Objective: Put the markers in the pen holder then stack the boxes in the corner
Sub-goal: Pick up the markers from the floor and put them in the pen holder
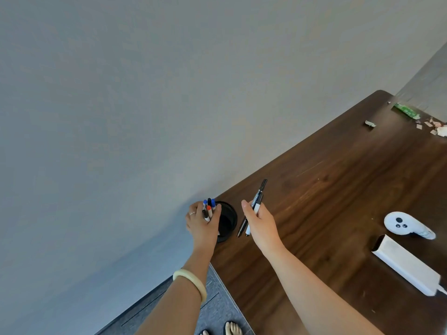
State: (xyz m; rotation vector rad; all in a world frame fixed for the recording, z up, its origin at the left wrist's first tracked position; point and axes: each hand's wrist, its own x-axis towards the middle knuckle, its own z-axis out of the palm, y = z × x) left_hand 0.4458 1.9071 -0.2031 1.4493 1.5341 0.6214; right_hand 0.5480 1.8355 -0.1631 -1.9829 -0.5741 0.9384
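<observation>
A black round pen holder (228, 222) stands at the near left corner of the dark wooden table (326, 189), close to the wall. My left hand (202, 224) grips a bunch of markers (209, 209) with blue, red and black caps, held at the holder's left rim. My right hand (260, 224) is just right of the holder and holds two black-and-white markers (254, 206) pointing away from me. A white open-ended box (406, 263) lies at the table's right side.
A white game controller (401, 223) sits beyond the white box. Paper scraps (435, 126) and a green wrapper (406, 111) lie at the far right by a clear container. The grey wall runs along the table's left edge. My feet show on grey floor below.
</observation>
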